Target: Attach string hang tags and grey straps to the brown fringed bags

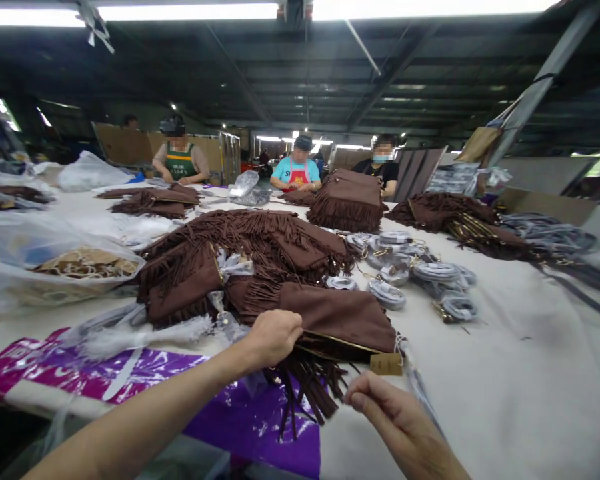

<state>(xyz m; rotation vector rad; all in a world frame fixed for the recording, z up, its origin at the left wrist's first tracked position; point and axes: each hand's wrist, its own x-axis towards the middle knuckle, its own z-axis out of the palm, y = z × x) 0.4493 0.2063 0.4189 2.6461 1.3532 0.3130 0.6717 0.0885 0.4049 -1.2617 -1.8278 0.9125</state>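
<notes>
A dark brown fringed bag (337,308) lies in front of me, its gold zipper edge toward me and its fringe hanging over a purple plastic sheet (260,417). My left hand (276,337) is closed at the bag's left end, gripping its edge; the fingertips are partly hidden. A small tan tag (386,364) hangs by a string at the bag's right corner. Just below that tag, my right hand (390,408) has thumb and fingers pinched together beside the fringe ends. What the pinch holds, if anything, is too small to tell.
Behind the bag is a heap of brown fringed bags (250,233). Coiled grey straps (435,272) in plastic lie to the right. At left are a clear plastic bag of tan tags (87,263) and a white string bundle (145,337). Several people work across the table.
</notes>
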